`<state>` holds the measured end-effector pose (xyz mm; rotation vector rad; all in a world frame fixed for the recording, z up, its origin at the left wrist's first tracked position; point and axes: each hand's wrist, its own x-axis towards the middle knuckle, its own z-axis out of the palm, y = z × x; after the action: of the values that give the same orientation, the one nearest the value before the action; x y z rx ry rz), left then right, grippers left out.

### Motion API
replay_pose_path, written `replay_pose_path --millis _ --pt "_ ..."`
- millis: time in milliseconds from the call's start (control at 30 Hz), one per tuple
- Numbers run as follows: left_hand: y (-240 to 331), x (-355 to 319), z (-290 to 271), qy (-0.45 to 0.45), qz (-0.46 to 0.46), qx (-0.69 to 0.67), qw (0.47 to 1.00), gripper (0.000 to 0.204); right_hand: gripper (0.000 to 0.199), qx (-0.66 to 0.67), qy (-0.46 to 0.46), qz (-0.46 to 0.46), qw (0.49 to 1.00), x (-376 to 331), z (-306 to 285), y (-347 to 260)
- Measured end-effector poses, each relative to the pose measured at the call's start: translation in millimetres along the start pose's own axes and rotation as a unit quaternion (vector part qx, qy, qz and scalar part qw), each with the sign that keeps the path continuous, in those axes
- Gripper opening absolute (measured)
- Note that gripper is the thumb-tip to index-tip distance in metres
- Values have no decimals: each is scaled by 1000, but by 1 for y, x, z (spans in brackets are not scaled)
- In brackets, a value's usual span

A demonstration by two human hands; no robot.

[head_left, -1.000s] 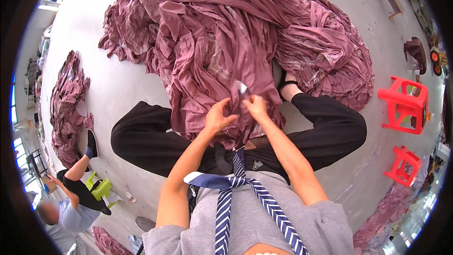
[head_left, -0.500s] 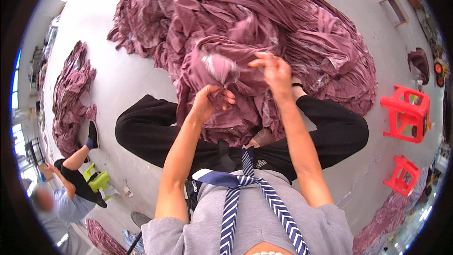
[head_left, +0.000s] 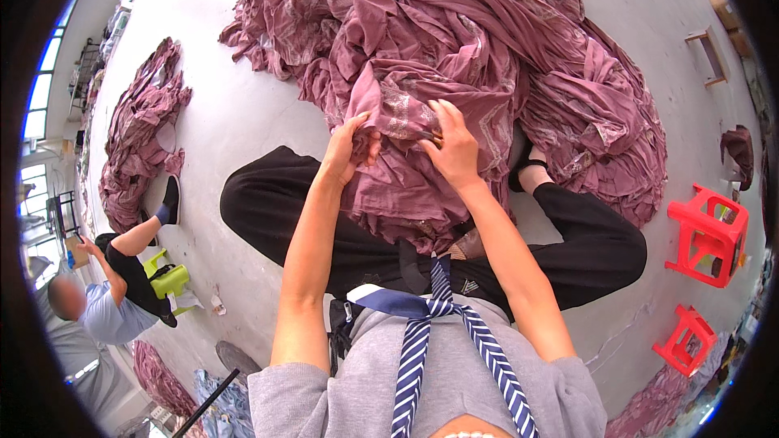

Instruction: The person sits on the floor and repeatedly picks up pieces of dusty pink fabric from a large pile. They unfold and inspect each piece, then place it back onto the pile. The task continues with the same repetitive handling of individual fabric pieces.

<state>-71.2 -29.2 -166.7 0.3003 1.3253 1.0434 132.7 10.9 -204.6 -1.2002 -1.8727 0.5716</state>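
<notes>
A big heap of mauve patterned fabric (head_left: 454, 40) spreads over the floor in front of me and drapes across my lap. My left hand (head_left: 347, 152) is closed on a raised fold of this fabric, its fingers curled inward. To its right, my right hand (head_left: 456, 148) pinches the same stretch of cloth near a pale patterned band, thumb below and fingers above. Between both hands the cloth is lifted and slightly bunched. Folds partly hide the fingertips.
A smaller mauve fabric pile (head_left: 138, 138) lies to the left, near a seated person (head_left: 122, 308) by a green stool (head_left: 169, 282). Two red plastic stools (head_left: 707, 235) stand at the right. A striped tie-like strap (head_left: 412, 373) hangs down my front.
My right hand has come down onto the cloth, and my left hand has moved slightly up and now grips a fold. The blurred, moving cloth between them has settled.
</notes>
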Motion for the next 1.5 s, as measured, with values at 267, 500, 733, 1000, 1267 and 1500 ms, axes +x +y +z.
replay_pose_path --millis 267,500,733,1000,1267,1500 --pt "16 18 -19 134 96 25 986 23 6 419 -66 274 863 36 -39 17" --pt "23 30 -15 110 46 -115 986 20 8 456 7 338 824 41 -64 41" --pt "35 48 -27 105 80 -46 990 22 19 462 35 374 804 45 -64 72" --pt "45 85 -53 13 120 -81 989 26 23 415 36 385 823 60 -73 85" --pt "34 82 -1 219 365 207 881 34 39 259 -95 343 898 97 -77 91" --pt "-81 14 16 173 364 287 869 9 34 141 -59 373 915 -29 -53 117"
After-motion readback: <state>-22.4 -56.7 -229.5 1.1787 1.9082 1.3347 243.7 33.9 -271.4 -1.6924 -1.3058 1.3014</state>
